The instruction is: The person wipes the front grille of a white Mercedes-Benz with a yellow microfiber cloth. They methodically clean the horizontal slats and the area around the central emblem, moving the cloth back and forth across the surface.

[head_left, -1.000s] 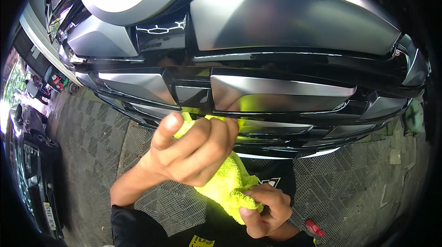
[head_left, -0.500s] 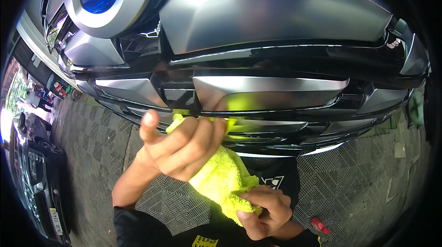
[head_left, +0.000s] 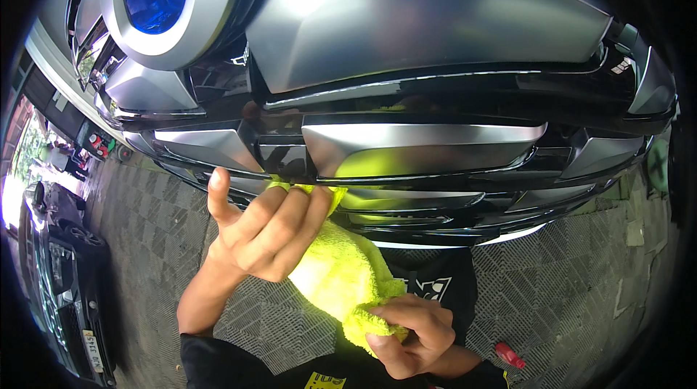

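A bright yellow-green microfiber cloth (head_left: 341, 265) hangs between my two hands in front of a car's black and satin-silver grille (head_left: 428, 142). My left hand (head_left: 270, 233) has its bent fingers on the cloth's upper end, pressing it against the underside of a glossy black bar (head_left: 287, 162) between silver inserts. The left thumb sticks up, apart from the fingers; the fingertips are partly hidden at the bar. Lower down, my right hand (head_left: 417, 331) pinches the bunched lower end of the cloth between thumb and fingers.
Above the grille is a round silver emblem (head_left: 149, 44) with a blue centre. A red bottle (head_left: 510, 355) lies on the patterned grey floor (head_left: 534, 302) at the lower right. Another dark car (head_left: 69, 295) stands at the left, with a person (head_left: 65, 160) farther back.
My left hand has shifted slightly left and down along the bar, drawing the cloth's upper end with it. The right hand keeps its pinch and has moved slightly left.
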`<action>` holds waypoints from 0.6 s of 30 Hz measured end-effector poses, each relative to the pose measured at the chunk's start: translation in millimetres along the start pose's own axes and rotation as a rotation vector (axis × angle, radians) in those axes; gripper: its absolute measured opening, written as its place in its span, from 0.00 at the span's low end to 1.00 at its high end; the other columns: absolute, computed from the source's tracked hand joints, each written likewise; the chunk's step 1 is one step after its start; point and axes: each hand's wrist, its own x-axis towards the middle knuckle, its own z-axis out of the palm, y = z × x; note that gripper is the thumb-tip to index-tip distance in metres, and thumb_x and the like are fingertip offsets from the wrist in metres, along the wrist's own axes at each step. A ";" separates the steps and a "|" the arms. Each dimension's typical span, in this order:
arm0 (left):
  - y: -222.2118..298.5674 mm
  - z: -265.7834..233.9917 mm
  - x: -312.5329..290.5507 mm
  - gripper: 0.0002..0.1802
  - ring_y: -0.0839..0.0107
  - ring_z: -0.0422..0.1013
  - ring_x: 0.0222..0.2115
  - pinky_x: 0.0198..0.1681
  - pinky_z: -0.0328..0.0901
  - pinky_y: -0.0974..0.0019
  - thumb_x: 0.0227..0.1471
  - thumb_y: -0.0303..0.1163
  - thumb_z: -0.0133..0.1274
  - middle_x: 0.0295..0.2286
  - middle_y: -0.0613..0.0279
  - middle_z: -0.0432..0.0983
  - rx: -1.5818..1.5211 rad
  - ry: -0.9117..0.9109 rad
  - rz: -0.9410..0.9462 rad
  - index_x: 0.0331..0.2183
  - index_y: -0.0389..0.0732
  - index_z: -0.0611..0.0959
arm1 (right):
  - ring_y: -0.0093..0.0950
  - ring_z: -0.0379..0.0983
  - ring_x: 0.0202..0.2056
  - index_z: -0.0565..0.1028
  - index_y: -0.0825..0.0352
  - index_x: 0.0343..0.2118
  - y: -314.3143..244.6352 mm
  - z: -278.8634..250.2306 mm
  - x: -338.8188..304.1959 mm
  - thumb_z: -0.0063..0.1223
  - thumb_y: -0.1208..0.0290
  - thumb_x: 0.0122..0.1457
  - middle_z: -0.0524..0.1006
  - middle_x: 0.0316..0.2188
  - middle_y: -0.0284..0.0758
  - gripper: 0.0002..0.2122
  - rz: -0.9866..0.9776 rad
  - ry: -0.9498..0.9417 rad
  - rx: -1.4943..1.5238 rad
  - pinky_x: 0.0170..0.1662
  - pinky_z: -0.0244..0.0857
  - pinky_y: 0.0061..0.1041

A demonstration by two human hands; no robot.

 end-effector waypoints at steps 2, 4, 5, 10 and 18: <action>1.3 -3.2 0.1 0.11 0.79 0.71 0.28 0.72 0.44 0.30 0.44 0.30 0.68 0.31 0.72 0.70 0.000 -0.020 -0.006 0.35 0.44 0.92 | 0.32 0.82 0.22 0.77 0.76 0.41 0.9 1.3 -0.3 0.64 0.75 0.55 0.83 0.24 0.47 0.13 0.007 -0.012 0.023 0.27 0.76 0.26; 9.1 -0.9 4.7 0.12 0.79 0.71 0.28 0.72 0.45 0.30 0.44 0.29 0.67 0.32 0.71 0.71 -0.022 -0.025 -0.012 0.35 0.44 0.92 | 0.32 0.82 0.22 0.77 0.76 0.41 0.7 0.6 -1.5 0.64 0.75 0.55 0.83 0.25 0.47 0.13 -0.004 -0.014 0.015 0.27 0.76 0.26; 14.0 1.5 8.2 0.15 0.76 0.72 0.27 0.72 0.43 0.27 0.44 0.29 0.71 0.32 0.68 0.72 -0.057 -0.018 -0.001 0.38 0.40 0.92 | 0.32 0.82 0.22 0.77 0.76 0.41 0.4 -0.5 -2.5 0.64 0.76 0.55 0.83 0.25 0.47 0.13 -0.011 -0.010 0.005 0.27 0.76 0.26; 27.8 10.7 24.9 0.17 0.76 0.72 0.28 0.72 0.43 0.26 0.41 0.28 0.70 0.31 0.68 0.71 -0.078 0.012 0.004 0.39 0.41 0.93 | 0.32 0.82 0.22 0.77 0.76 0.41 -2.8 -7.6 -8.7 0.64 0.75 0.55 0.83 0.24 0.46 0.13 0.013 0.044 0.015 0.26 0.76 0.26; 38.3 2.1 32.7 0.12 0.78 0.71 0.27 0.69 0.50 0.29 0.46 0.28 0.66 0.31 0.71 0.71 -0.035 -0.026 -0.093 0.37 0.41 0.91 | 0.32 0.82 0.22 0.78 0.76 0.39 -6.9 -10.8 -5.6 0.64 0.75 0.55 0.83 0.25 0.45 0.13 -0.002 0.016 -0.006 0.26 0.76 0.27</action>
